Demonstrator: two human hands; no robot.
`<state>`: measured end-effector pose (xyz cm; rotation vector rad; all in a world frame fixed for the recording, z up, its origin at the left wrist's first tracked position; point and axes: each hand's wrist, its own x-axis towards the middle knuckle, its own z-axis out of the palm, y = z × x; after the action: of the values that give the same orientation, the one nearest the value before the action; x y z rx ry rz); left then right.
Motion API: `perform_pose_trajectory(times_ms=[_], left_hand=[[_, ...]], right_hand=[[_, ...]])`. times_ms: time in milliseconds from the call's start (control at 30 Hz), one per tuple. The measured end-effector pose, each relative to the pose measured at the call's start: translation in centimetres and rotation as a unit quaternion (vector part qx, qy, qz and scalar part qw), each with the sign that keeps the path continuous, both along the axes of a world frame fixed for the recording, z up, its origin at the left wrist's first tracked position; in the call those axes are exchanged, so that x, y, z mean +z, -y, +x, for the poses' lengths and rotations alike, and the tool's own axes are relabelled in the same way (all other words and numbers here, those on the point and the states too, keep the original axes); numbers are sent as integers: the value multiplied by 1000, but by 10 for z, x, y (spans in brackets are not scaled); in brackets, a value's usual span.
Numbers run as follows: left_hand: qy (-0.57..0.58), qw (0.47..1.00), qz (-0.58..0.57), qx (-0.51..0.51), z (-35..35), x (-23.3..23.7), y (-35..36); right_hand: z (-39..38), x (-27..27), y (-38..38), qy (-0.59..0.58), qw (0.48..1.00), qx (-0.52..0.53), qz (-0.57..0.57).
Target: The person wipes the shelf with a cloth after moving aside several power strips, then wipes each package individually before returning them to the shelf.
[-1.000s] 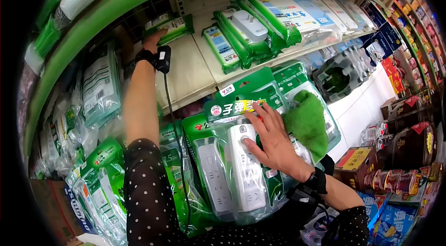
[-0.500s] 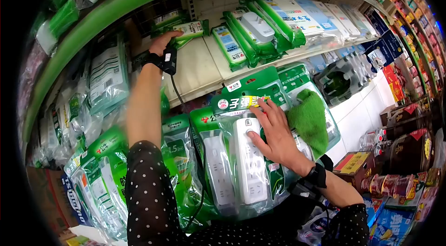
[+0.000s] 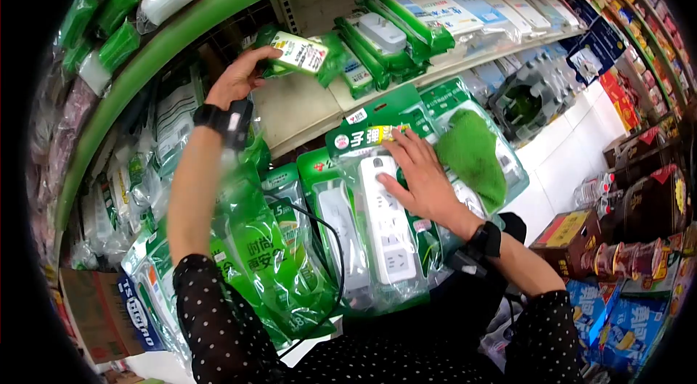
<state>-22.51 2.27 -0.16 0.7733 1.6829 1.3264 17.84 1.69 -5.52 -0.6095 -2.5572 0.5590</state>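
My left hand (image 3: 238, 78) grips the near-left end of a green-and-white wrapped packet (image 3: 300, 52) just above the shelf; its fingers are closed on that edge. My right hand (image 3: 425, 182) lies with fingers spread on a packaged white power strip (image 3: 388, 228) with a green header card. Right of that hand, a green cloth (image 3: 473, 159) rests on another packaged item. A second packaged power strip (image 3: 343, 228) is at the left of the first, and several green bagged packs (image 3: 265, 260) overlap below my left forearm.
More green wrapped packets (image 3: 363, 46) and a white plug adapter (image 3: 382, 32) sit along the shelf (image 3: 298, 112). Wrapped bottles (image 3: 534, 97) stand farther right. A black cable (image 3: 335, 239) loops over the packs. Boxes (image 3: 563, 239) stand on the floor at right.
My left hand has raised the green-and-white packet off the shelf and tilted it toward the neighbouring packets. My right hand stays on the power strip pack. The view has shifted slightly.
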Motion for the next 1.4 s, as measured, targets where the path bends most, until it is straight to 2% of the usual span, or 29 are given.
perform_pose_trajectory(times_ms=[100, 133, 167, 200, 233, 300, 333, 400, 467, 533, 600, 700, 833, 933, 967, 1067, 1100, 1200, 1233, 1333, 1400], left_hand=[[-61, 988, 31, -135, 54, 36, 36], [-71, 985, 34, -152, 74, 46, 47], [-80, 982, 37, -167, 102, 60, 60], [-89, 978, 41, -182, 122, 70, 74], [-78, 975, 43, -206, 133, 73, 83], [-89, 961, 75, -251, 162, 80, 98], [-92, 953, 91, -274, 176, 83, 103], [-114, 941, 75, -311, 197, 94, 106], [-112, 936, 54, -330, 218, 103, 107], [-86, 937, 73, -329, 227, 100, 104], [-44, 938, 81, -335, 236, 96, 105], [-44, 942, 110, -315, 267, 85, 100], [-61, 952, 119, -274, 298, 78, 99], [-87, 964, 141, -210, 308, 65, 101], [-153, 953, 168, -201, 306, 56, 102], [-192, 952, 195, -133, 320, 59, 111], [-151, 962, 179, -139, 325, 67, 118], [-183, 954, 184, -148, 330, 77, 134], [-246, 934, 184, -181, 323, 71, 135], [-197, 949, 141, -203, 335, 74, 147], [-117, 959, 113, -231, 330, 71, 148]], right_hand=[[2, -10, -6, -67, 997, -20, -32], [3, -15, -8, -90, 994, -28, -52], [3, -17, -9, -168, 980, -49, -89], [6, -13, -3, -181, 965, -84, -168], [9, 4, 1, -194, 944, -116, -242], [12, 37, 7, -327, 888, -37, -321], [15, 47, 10, -353, 838, 16, -417], [33, 67, 14, -299, 744, 119, -586], [56, 60, 13, -195, 806, 129, -545], [74, 82, 24, -88, 855, 135, -493], [86, 78, 32, -99, 858, 133, -487], [88, 68, 55, -232, 875, 100, -413], [83, 63, 78, -322, 802, 37, -502], [85, 68, 92, -341, 776, -22, -530], [83, 62, 95, -372, 751, -20, -545], [77, 52, 101, -441, 758, -61, -476], [76, 51, 101, -453, 752, -65, -474], [71, 61, 105, -553, 660, -84, -502], [75, 60, 104, -552, 644, -79, -524], [83, 68, 104, -545, 657, -89, -514], [83, 67, 106, -546, 670, -81, -496]])
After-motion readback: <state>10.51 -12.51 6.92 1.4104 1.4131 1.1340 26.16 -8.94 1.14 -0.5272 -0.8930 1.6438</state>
